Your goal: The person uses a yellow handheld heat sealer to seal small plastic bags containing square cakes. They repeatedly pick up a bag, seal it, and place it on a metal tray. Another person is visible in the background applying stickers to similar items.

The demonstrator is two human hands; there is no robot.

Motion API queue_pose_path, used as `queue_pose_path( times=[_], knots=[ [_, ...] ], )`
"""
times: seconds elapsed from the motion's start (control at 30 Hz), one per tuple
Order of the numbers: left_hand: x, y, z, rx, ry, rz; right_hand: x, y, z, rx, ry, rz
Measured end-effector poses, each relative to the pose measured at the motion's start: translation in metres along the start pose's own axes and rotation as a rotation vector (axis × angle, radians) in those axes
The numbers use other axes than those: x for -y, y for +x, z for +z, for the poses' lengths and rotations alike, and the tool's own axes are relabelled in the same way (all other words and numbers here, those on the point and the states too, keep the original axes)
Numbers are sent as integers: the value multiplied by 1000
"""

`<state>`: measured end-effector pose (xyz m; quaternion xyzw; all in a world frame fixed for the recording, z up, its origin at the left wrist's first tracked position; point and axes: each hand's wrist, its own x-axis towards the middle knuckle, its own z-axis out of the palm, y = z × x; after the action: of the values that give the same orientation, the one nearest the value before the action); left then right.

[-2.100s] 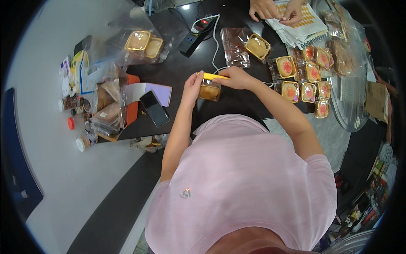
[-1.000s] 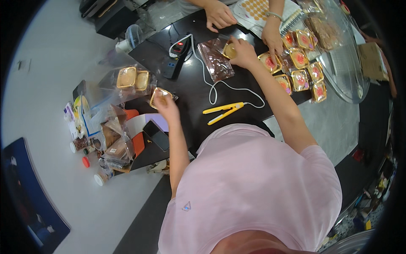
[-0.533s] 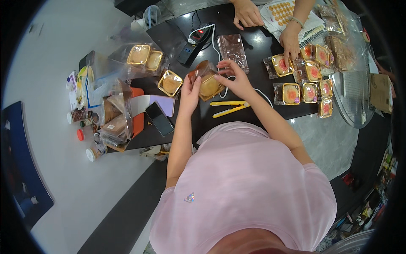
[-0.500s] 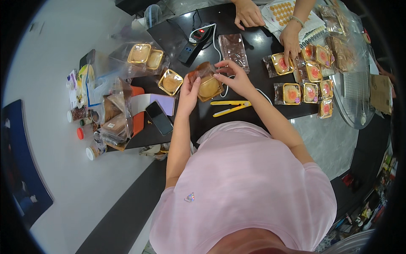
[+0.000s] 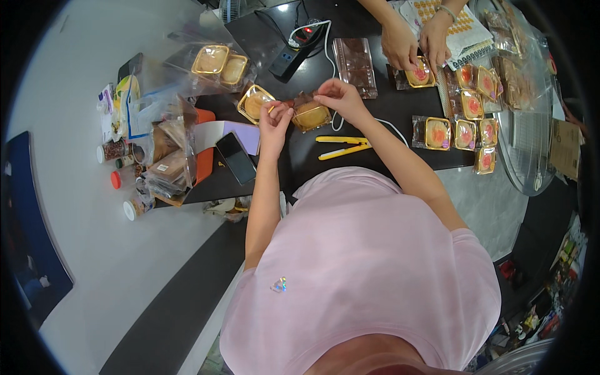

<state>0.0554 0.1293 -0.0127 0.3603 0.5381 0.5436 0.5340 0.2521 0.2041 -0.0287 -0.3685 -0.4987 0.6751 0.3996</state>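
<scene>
Between my hands lies a round pastry [image 5: 311,116] in a gold tray, inside a clear plastic bag. My left hand [image 5: 274,125] pinches one upper corner of the bag's open end. The opposite corner is pinched by my right hand [image 5: 342,101]. Just left of it, a second pastry [image 5: 255,103] sits in its own gold tray, close to my left fingers. A yellow hand-held sealer [image 5: 342,147] with its two arms apart rests on the dark table [image 5: 294,165], below the bagged pastry.
A black power strip [image 5: 289,61] with a white cable and a stack of plastic bags [image 5: 354,67] lie beyond. At left are a phone [image 5: 236,159] and jars [image 5: 112,152]. Another person's hands [image 5: 400,47] touch a packed pastry [image 5: 420,74]; several more [image 5: 437,134] lie at right.
My hands have drawn the bag's mouth out wide, and the bagged pastry now rests lower and flatter. The other person's second hand has come down to a packed pastry.
</scene>
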Motion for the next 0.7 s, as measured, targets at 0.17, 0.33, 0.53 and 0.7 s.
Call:
queue_pose_path(
  times=[0.17,0.33,0.53,0.7],
  knots=[
    [-10,7,1,7,89,-25,9,-3,-3,-4,-14,77],
    [-11,11,-9,31,202,-68,16,-5,-6,31,-39,133],
    [-23,6,4,23,68,105,30,-13,-9,71,-14,100],
    [-24,-9,7,-69,-75,-107,33,-20,-3,73,-245,-21]
  ],
)
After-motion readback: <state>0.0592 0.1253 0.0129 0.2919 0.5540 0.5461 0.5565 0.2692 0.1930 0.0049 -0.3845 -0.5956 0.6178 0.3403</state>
